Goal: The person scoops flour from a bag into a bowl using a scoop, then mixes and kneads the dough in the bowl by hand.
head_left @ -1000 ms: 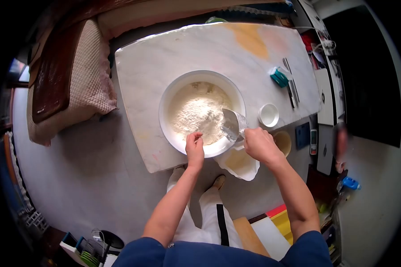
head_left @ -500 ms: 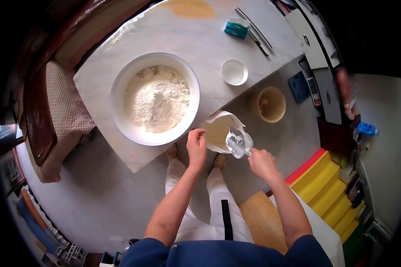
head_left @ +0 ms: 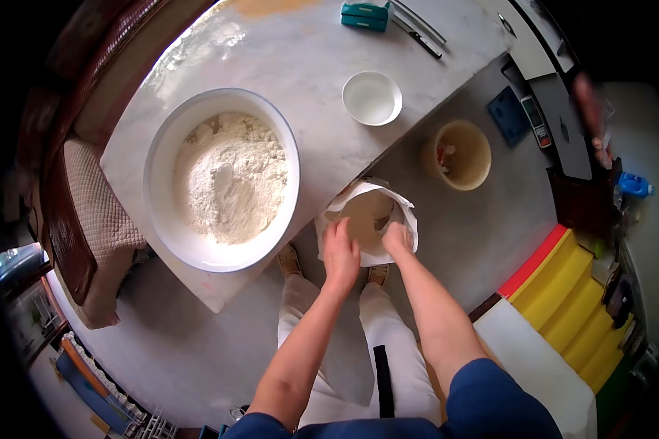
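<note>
My right hand (head_left: 397,240) grips a metal scoop (head_left: 385,216), whose blade dips into an open white bag (head_left: 410,228). Pale flour (head_left: 360,212) shows inside the bag. With curled fingers, my left hand (head_left: 341,252) holds the bag's near left edge. The bag stands below the table corner, in front of my legs. A large white bowl (head_left: 158,219) on the table holds a heap of flour (head_left: 234,175), to the left of both hands.
A small white bowl (head_left: 372,99) stands on the marble table (head_left: 315,66). Behind it lie a teal box (head_left: 365,16) and a knife (head_left: 417,38). A beige bucket (head_left: 463,155) sits on the floor to the right. Yellow steps (head_left: 556,300) are further right.
My right hand has moved left and lowered the scoop from the bag's right rim into it. My left hand has shifted onto the bag's edge. The view has also shifted.
</note>
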